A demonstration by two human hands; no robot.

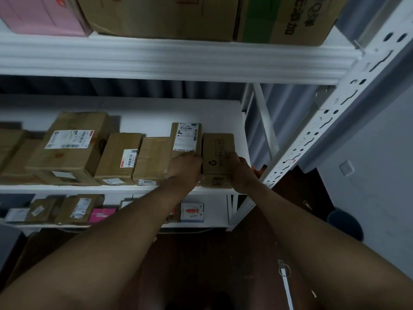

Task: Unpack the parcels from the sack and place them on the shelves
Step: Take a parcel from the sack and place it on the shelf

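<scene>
step: seating Maybelline box point(218, 153) mid-right on middle shelf point(143, 108) | left hand point(186, 167) and right hand point(240, 171) both clasp it | next: release, return to sack

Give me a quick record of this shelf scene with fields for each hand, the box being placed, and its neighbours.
left hand: on the left side of the Maybelline box
right hand: grips its right side
Maybelline box: right end of the middle shelf, at the front edge
left neighbour: labelled box, close beside
upper shelf: large cartons
</scene>
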